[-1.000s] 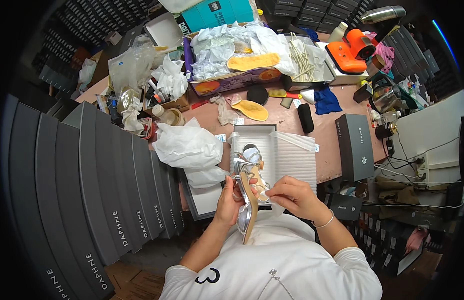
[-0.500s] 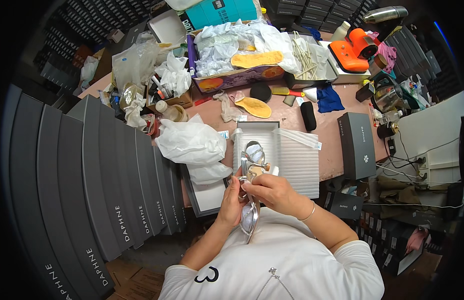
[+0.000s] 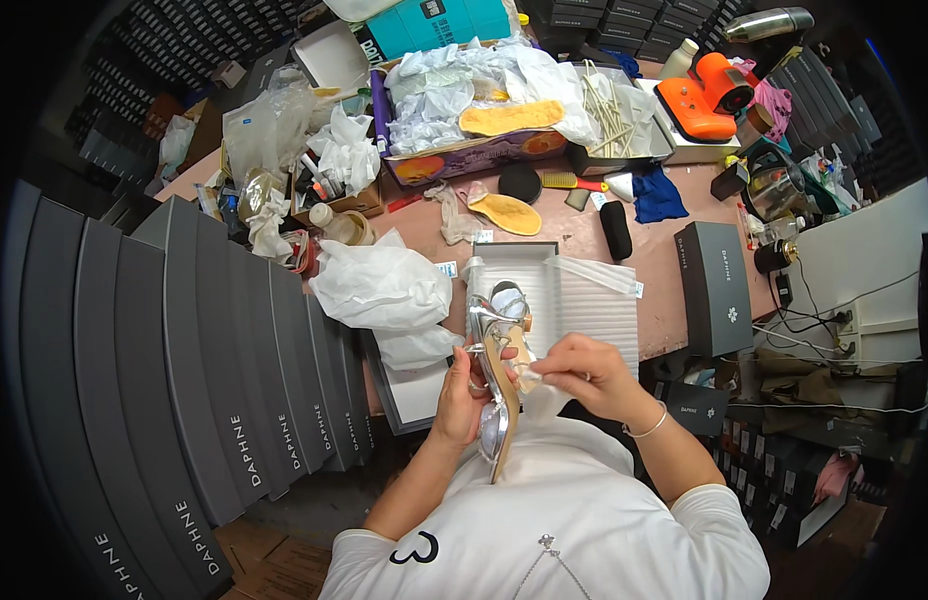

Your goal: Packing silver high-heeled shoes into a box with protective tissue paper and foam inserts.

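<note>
lower centre, the left hand (image 3: 458, 405) gripped a silver sandal (image 3: 492, 425), the right hand (image 3: 596, 380) pinched thin white wrap (image 3: 547, 400); sandal out, the shoe box (image 3: 516, 248) at centre stood unclosed!

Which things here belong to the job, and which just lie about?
Job:
silver sandal, in the left hand
thin white sheet, in the right hand
open shoe box, probably

Lying about, apparently:
yellow insoles
blue cloth
orange device

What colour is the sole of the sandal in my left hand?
The sole is tan; it shows best in the head view.
</note>
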A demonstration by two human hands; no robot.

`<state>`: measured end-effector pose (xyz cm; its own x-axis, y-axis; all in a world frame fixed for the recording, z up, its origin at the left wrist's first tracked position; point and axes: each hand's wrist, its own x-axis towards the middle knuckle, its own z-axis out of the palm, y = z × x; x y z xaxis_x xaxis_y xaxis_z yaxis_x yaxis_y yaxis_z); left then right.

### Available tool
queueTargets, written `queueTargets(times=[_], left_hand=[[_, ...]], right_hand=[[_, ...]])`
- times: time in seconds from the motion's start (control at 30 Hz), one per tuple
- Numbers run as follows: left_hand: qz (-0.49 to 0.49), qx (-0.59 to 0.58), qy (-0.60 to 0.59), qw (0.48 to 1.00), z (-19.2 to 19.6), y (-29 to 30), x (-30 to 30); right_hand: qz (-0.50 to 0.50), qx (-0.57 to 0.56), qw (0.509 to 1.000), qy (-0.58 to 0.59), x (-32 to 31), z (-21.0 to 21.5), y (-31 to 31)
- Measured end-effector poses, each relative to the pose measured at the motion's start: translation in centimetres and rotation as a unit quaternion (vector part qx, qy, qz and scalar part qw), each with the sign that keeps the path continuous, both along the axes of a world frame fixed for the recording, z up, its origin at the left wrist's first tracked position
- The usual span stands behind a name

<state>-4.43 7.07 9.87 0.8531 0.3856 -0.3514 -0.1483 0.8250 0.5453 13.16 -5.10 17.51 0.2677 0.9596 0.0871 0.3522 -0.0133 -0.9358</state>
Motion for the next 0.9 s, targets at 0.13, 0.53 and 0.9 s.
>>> queueTargets(times=[0.13,0.53,0.9], left_hand=[[-0.038,0.097,0.045,0.994,0.4,0.7,0.6],[0.031,-0.235,-0.123,0.964,0.1,2.0,0.5],[-0.043,-0.317,-0.325,0.890,-2.9,1.6,-0.1]], right_hand=[[-0.023,-0.034,0.997,0.072,0.8,0.4,-1.7],[0.040,-0.059,0.990,0.118,-2.1,-1.0,-2.4],[0.070,-0.038,0.990,0.113,-2.0,-0.8,-2.1]])
